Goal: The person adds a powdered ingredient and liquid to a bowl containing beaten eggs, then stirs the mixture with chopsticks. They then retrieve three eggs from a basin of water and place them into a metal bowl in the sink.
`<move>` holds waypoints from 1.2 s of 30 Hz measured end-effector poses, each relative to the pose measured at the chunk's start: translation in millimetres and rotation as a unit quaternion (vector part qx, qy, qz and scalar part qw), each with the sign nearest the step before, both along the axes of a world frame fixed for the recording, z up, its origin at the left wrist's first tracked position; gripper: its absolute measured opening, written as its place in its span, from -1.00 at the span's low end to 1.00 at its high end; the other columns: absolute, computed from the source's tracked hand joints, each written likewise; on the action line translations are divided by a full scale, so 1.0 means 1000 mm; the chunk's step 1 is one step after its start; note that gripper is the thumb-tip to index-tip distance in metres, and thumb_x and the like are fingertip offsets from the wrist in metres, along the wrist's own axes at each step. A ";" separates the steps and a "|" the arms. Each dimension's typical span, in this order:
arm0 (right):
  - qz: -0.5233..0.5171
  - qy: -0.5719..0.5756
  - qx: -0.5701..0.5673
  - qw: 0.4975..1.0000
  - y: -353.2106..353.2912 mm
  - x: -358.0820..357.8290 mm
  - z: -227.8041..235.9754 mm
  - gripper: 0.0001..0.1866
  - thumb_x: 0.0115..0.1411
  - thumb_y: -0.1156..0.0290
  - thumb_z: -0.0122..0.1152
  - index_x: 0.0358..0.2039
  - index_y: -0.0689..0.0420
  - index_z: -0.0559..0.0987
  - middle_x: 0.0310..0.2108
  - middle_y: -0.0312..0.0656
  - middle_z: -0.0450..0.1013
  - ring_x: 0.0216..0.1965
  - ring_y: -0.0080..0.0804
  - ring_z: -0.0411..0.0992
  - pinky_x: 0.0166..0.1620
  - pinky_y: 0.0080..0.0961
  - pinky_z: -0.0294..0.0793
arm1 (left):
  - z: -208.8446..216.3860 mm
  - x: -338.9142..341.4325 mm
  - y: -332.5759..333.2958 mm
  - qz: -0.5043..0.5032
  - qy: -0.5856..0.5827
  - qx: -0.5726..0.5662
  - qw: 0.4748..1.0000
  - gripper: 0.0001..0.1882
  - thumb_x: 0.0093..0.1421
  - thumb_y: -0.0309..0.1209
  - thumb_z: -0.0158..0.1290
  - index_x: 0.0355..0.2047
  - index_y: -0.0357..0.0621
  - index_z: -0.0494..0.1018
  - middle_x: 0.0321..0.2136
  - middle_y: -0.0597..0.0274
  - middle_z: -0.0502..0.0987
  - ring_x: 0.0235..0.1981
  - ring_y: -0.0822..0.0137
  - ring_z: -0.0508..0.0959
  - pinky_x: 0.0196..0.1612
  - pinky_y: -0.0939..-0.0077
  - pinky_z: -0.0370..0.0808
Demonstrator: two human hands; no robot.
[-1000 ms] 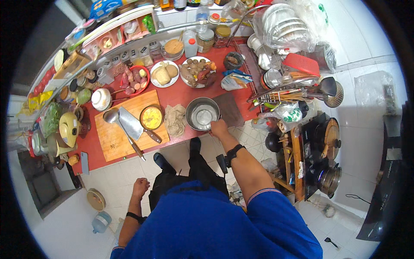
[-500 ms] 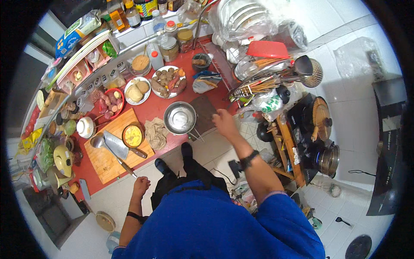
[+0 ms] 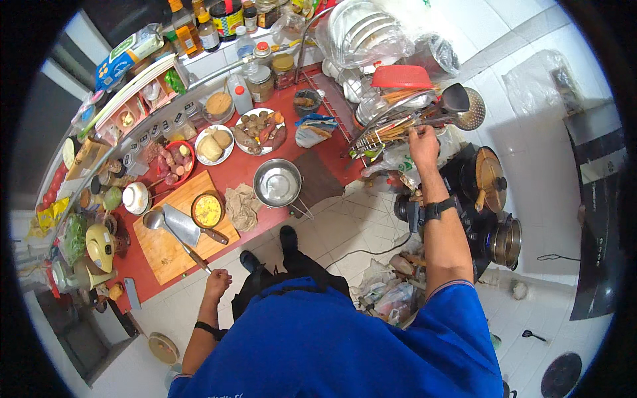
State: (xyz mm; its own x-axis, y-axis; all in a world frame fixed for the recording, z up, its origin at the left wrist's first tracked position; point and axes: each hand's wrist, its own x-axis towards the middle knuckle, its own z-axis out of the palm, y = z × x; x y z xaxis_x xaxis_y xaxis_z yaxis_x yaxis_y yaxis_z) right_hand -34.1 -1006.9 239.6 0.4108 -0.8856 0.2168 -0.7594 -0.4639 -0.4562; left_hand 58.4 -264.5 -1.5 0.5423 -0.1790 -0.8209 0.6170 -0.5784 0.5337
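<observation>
Right hand (image 3: 425, 144): shifted from beside the saucepan (image 3: 277, 183) to the chopsticks (image 3: 385, 134).
Right grip: cannot tell; contact obscured.
Left hand (image 3: 217, 284): released, loosely curled, unchanged.

Right hand (image 3: 424, 147) reaching forward, fingers (image 3: 421, 132) bent; left hand (image 3: 216, 284) low, loosely curled

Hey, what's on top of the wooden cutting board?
The cutting board holds a ladle, a cleaver and a bowl of yellow food. Whatever is directly beneath them is covered.
</observation>
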 end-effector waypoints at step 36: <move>0.109 0.022 0.059 0.992 -0.049 0.012 -0.019 -0.81 0.31 0.27 0.24 -0.20 0.10 0.68 -0.33 0.09 0.63 -0.22 0.11 0.62 -0.14 -0.07 0.58 | -0.009 -0.010 0.005 0.037 0.018 0.010 0.999 -0.65 0.44 -0.25 0.06 0.01 -0.32 0.46 -0.27 0.05 0.67 -0.38 0.33 0.66 -0.39 0.51 0.59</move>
State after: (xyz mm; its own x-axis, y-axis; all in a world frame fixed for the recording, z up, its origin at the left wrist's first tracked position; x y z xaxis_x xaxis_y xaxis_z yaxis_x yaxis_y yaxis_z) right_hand -22.4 -1055.7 220.1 0.6025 -0.7924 0.0955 -0.6663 -0.5653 -0.4863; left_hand 48.2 -259.9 -10.2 0.5239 -0.1238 -0.8427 0.6765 -0.5406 0.5001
